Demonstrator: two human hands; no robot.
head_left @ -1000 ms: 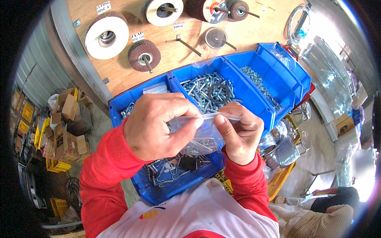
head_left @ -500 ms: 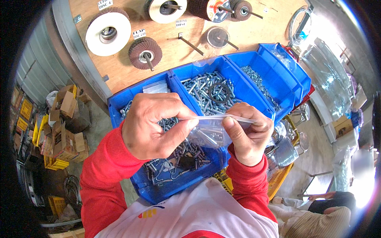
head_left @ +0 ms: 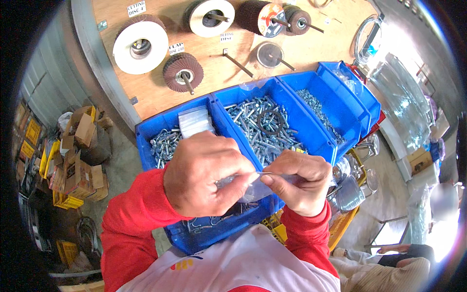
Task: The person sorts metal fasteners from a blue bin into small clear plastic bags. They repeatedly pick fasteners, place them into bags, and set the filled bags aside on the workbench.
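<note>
A small clear plastic zip bag (head_left: 254,192) hangs between my two hands above the blue bins, mostly hidden by them. My left hand (head_left: 208,174) pinches its upper edge between thumb and forefinger. Close beside it, my right hand (head_left: 300,181) grips the same edge, its thumb on top. Whatever lies inside the bag cannot be made out now. Beneath my hands, the left blue bin (head_left: 168,214) holds silvery bolts (head_left: 166,145), a stack of clear plastic bags (head_left: 194,121) and bent metal hooks (head_left: 202,225).
The middle bin holds bolts (head_left: 245,116) and a black ring (head_left: 269,121); another holds smaller fasteners (head_left: 314,108). Behind stands a wooden board (head_left: 204,63) with abrasive discs on projecting rods. Cardboard boxes (head_left: 78,175) sit at left, a yellow crate (head_left: 348,228) at right. Another person (head_left: 394,272) is lower right.
My left hand has moved right along the bag's upper edge, bringing the fingertips of both hands close together. The stack of bags in the left bin shows more. The view has shifted slightly.
</note>
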